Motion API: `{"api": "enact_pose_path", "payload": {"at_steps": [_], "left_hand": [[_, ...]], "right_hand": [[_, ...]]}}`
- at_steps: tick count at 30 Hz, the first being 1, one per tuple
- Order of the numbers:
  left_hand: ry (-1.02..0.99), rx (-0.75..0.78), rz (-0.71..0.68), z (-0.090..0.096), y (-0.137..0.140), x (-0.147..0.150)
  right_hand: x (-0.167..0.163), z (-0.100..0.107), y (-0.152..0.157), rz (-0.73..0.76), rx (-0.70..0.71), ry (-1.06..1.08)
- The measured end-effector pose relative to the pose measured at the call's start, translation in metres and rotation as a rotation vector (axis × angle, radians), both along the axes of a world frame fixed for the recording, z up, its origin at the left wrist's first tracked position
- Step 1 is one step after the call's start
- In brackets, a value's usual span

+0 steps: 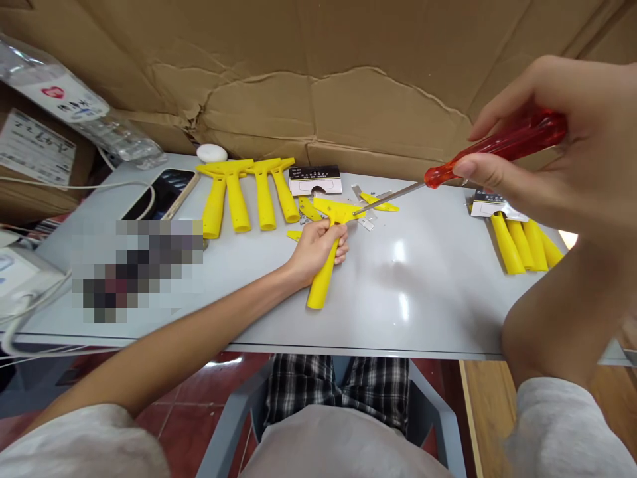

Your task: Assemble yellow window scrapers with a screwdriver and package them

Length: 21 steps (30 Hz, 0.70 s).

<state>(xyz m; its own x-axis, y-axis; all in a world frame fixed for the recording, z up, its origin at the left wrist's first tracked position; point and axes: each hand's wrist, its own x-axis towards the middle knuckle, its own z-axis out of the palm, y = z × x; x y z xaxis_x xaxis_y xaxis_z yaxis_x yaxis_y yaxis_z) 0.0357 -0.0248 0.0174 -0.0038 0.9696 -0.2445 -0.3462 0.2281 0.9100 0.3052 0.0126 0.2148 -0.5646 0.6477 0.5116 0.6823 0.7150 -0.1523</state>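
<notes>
My left hand (321,247) is closed around the neck of a yellow plastic scraper (323,279), whose wide head points away from me. My right hand (537,139) grips the red handle of a screwdriver (497,151). The long metal shaft slants down to the left, and its tip meets the right side of the scraper's head, at or very near a screw spot. Just beyond my left hand lie a loose yellow head plate (309,209) and another yellow plate (381,202), with small silver blades (367,222) and tiny screws around them.
Several yellow scrapers (239,199) stand in a row at the back left. More scrapers (527,242) lie at the right under a printed card (497,206). Another card (316,180) is at the back. A phone (174,189), cables and a plastic bottle (74,99) are at left; cardboard (298,66) walls the back.
</notes>
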Motion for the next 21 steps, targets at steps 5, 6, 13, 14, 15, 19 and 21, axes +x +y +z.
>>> {"api": "enact_pose_path", "payload": {"at_steps": [5,6,13,14,15,19,21], "left_hand": [[-0.013,0.007,-0.004,0.0,-0.0001,0.0001],[-0.015,0.008,-0.006,0.0,-0.0002,0.0001],[-0.005,0.006,-0.001,-0.0001,-0.0004,-0.0002],[-0.003,0.007,-0.004,0.0001,-0.0005,-0.0003],[-0.003,0.006,-0.006,0.0002,-0.0005,-0.0004],[0.001,-0.002,-0.004,0.0002,-0.0004,-0.0003],[0.002,0.002,-0.008,0.0,-0.0003,-0.0003]], "right_hand": [[0.0034,0.0028,-0.0001,0.13,-0.057,-0.034],[0.0036,0.0032,-0.0006,0.137,-0.052,-0.026],[-0.0034,0.0003,-0.0033,-0.006,0.019,-0.003],[-0.0036,-0.0002,-0.0024,-0.023,0.024,-0.006],[-0.0031,-0.0004,-0.0012,-0.019,0.019,-0.01],[0.0028,0.0011,0.002,0.106,-0.06,-0.028],[0.0049,0.0021,0.001,0.131,-0.063,-0.027]]}}
